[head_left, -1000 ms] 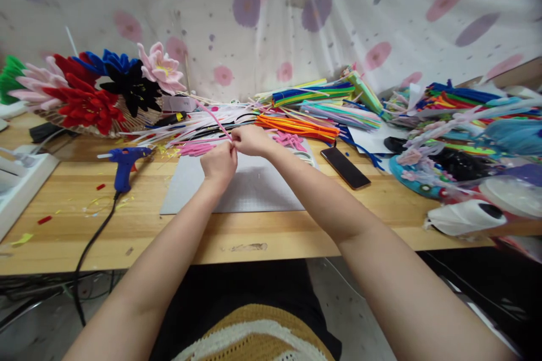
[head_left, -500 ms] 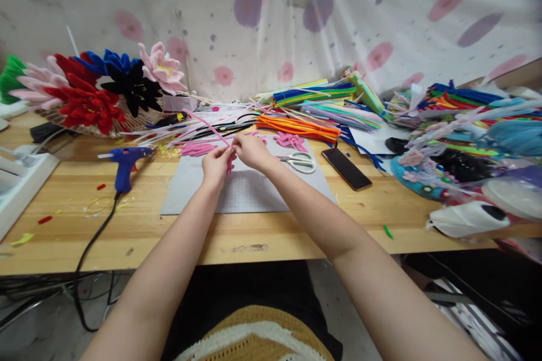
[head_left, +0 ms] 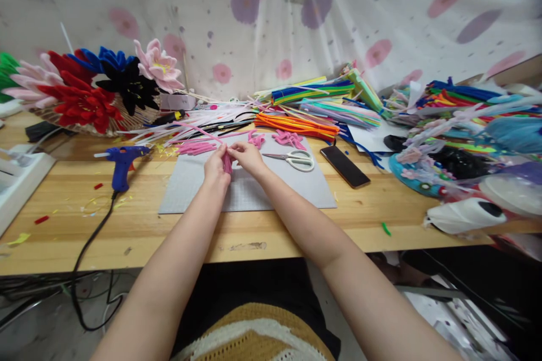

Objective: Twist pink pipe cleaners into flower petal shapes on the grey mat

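Over the grey mat, my left hand is closed around pink fuzzy stems; one long stem points up and left from the fingers. My right hand touches the same pink piece with its fingertips pinched together, close beside the left. Loose pink stems lie on the mat's left part. Behind the right hand are a small pink looped piece and another pink bundle. White-handled scissors rest to the right of my right hand.
A blue glue gun with a black cord lies at the left, in front of fuzzy flowers. Right of the mat is a phone. Orange stems lie behind it; a white roll sits at the right edge.
My right hand has come down slightly and parted a little from the left, uncovering the looped pink piece and more of the scissors. More of the pink stems shows in my left hand.
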{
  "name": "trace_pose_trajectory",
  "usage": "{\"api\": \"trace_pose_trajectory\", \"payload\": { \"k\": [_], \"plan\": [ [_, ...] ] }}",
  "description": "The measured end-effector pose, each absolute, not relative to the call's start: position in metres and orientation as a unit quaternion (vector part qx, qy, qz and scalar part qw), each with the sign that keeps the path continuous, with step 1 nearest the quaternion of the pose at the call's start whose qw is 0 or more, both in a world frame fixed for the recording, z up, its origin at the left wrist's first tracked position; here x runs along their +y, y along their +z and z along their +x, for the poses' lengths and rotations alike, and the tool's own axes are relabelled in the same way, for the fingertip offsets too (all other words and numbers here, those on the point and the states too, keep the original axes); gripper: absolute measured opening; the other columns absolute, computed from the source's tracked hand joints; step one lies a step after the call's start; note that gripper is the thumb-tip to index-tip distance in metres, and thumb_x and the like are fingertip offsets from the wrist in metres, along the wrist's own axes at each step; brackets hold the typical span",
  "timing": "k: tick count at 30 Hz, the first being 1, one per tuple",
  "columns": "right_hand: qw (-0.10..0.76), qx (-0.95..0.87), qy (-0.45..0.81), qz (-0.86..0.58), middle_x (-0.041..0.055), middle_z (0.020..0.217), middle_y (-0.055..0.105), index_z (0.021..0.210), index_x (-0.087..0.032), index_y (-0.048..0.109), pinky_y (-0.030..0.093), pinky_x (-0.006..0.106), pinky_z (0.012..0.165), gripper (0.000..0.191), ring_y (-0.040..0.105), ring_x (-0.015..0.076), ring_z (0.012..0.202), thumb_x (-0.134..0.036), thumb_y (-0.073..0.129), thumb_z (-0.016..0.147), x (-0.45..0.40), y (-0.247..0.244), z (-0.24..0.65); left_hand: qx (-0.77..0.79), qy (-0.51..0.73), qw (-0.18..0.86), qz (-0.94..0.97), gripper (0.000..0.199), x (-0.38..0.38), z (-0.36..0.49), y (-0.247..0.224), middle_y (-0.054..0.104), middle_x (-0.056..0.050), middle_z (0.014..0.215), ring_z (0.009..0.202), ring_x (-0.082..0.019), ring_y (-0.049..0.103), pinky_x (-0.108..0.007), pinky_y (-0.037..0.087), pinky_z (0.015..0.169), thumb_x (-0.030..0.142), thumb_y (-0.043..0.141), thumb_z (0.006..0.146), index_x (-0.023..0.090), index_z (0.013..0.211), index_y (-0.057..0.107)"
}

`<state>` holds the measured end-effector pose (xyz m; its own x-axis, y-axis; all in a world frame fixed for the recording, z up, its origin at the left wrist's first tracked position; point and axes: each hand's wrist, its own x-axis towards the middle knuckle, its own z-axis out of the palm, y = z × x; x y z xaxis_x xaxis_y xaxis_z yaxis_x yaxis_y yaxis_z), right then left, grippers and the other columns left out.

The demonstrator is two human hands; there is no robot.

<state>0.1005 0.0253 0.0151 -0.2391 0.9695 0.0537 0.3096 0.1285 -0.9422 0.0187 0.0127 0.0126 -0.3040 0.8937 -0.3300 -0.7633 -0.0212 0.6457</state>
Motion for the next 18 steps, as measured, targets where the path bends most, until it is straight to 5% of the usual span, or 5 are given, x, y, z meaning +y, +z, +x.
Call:
{"api": "trace_pose_trajectory", "payload": {
  "k": [5,18],
  "plan": [
    [0.443,-0.551,0.577,-0.409,-0.0049,0.054,0.053,0.073,-0.012,0.063,0.037,0.018,0.053,0.016,0.044,0.0053,0.050,-0.028,0.060,0.070,0.024,0.006,0.096,0.388,0.756,0.515,0.108,0.012,0.010,0.017,0.015,0.058,0.003,0.054,0.055,-0.005,0.056,-0.015,0.046,0.061,0.004,0.064,0.069,0.012,0.061,0.060],
    [0.459,-0.588,0.476,-0.466,-0.0019,0.067,0.063,0.069,-0.015,0.065,0.039,0.021,0.065,0.015,0.053,0.0096,0.065,-0.023,0.054,0.075,0.018,-0.013,0.075,0.404,0.785,0.463,0.082,0.007,0.013,0.028,0.004,0.062,0.000,0.072,0.074,-0.007,0.059,-0.018,0.045,0.076,0.011,0.059,0.075,0.013,0.069,0.062]
  ]
}}
